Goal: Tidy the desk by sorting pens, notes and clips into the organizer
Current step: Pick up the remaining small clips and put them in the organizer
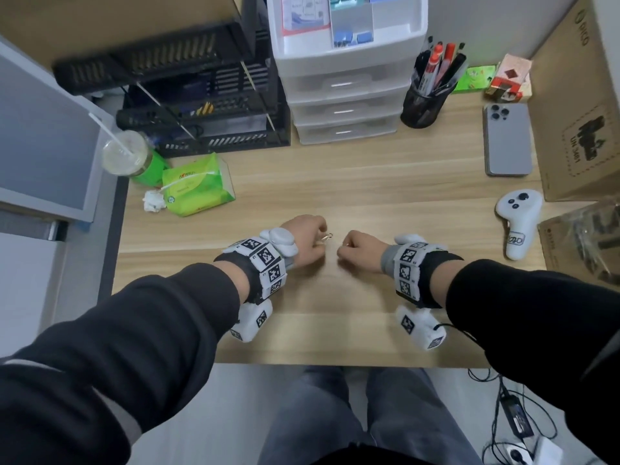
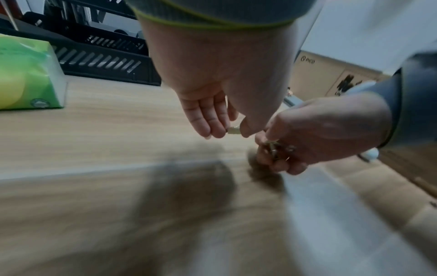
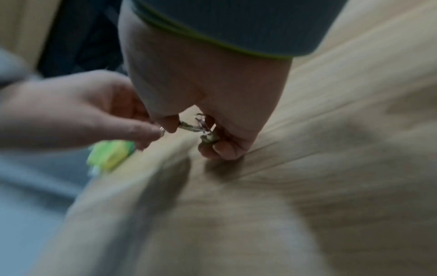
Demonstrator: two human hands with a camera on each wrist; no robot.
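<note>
Both hands are over the middle of the wooden desk (image 1: 369, 182), close together. My left hand (image 1: 318, 239) pinches a metal paper clip (image 1: 327, 236) between thumb and fingers; the pinch also shows in the left wrist view, on the clip (image 2: 233, 130). My right hand (image 1: 345, 247) is curled round a small bunch of metal clips (image 3: 201, 125), also seen in the left wrist view as the bunch (image 2: 275, 149). The white drawer organizer (image 1: 385, 31) stands at the back, its top tray holding notes and blue binder clips. A black mesh pen cup (image 1: 423, 102) full of pens stands beside it.
A green tissue pack (image 1: 196, 186), a crumpled tissue and a lidded drink cup (image 1: 124, 152) lie at the left. Black stacked paper trays (image 1: 208, 105) stand at the back left. A phone (image 1: 507, 139), a white controller (image 1: 518, 223) and cardboard boxes (image 1: 577, 105) are on the right.
</note>
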